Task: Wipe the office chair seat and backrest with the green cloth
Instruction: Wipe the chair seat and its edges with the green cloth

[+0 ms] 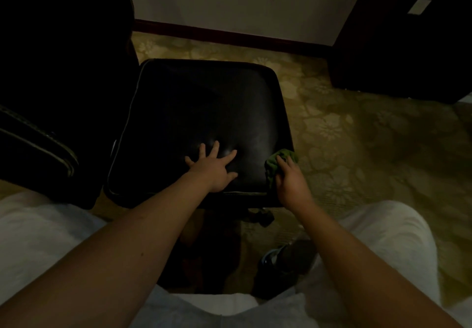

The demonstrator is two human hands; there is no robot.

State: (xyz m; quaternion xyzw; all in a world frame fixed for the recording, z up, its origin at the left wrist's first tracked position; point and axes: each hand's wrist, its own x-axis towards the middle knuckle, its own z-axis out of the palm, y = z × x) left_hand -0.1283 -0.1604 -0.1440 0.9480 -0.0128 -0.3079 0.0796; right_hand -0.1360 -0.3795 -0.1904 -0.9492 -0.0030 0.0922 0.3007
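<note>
Right hand (291, 182) holding green cloth (272, 164), seat (194, 108) edge

Far half of seat (201, 98) free — backrest (51, 59) L

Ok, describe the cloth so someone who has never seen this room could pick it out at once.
Find the black office chair seat in the middle of the patterned carpet. At its near right corner, the right hand holds a small crumpled cloth against the edge. It is the only green thing in view.
</note>
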